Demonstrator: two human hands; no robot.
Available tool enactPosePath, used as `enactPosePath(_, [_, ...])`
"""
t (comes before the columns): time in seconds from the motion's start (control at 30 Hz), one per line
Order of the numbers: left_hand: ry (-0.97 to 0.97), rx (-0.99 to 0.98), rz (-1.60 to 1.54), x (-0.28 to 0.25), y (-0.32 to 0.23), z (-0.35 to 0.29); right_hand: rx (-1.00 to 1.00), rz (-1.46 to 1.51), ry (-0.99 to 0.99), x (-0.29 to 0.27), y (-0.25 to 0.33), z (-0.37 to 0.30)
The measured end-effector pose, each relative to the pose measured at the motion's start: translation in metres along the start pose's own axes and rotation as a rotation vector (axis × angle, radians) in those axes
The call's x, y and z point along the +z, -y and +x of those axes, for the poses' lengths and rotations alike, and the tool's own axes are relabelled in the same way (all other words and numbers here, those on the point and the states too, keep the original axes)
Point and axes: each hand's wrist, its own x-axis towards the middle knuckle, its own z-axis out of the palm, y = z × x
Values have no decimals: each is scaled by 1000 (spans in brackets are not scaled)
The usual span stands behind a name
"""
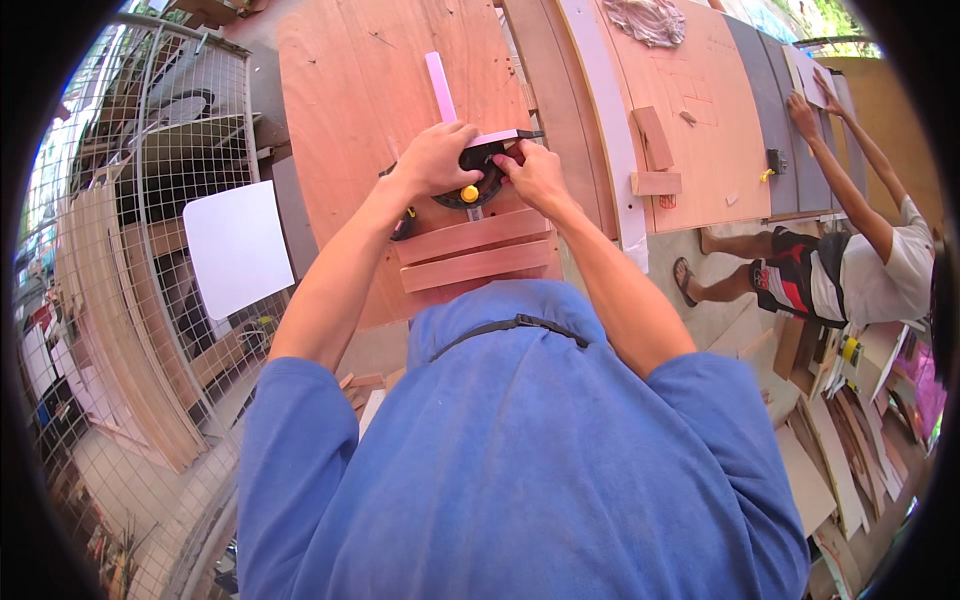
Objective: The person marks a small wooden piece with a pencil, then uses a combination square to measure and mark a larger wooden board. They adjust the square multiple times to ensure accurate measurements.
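A dark, rounded tool with a yellow knob (470,193) lies on the reddish plywood worktop (350,90) in front of me. My left hand (437,160) curls over its left side. My right hand (535,172) has its fingers pinched together at the tool's right edge; what is between them is hidden. A pale strip with a black end (497,138) runs along the tool's far side, between my hands. Beyond my left hand lies another pale pink strip (440,88). Nearer my body are two reddish wooden slats (475,236), side by side.
A wire mesh fence (200,90) and a white sheet (238,250) are on the left. Wood blocks (655,140) and a crumpled cloth (645,20) lie on the neighbouring panel. At right, another person (870,260) reaches over grey boards. Offcuts (850,450) cover the floor there.
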Motion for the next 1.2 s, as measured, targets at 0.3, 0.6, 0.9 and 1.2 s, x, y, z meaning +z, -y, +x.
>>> enactPosePath(0.3, [-426, -700, -132, -49, -31, -80, -517, -325, -297, 4, 16, -29])
enactPosePath(0.6, [-615, -1023, -962, 37, -54, -79, -654, -723, 144, 12, 31, 16])
enactPosePath(0.9, [-637, -1057, -998, 44, -48, -61, -666, -702, 79, 13, 31, 14])
enactPosePath(1.2, [-746, -1120, -1656, 53, -36, -53, -596, -683, 107, 10, 34, 14])
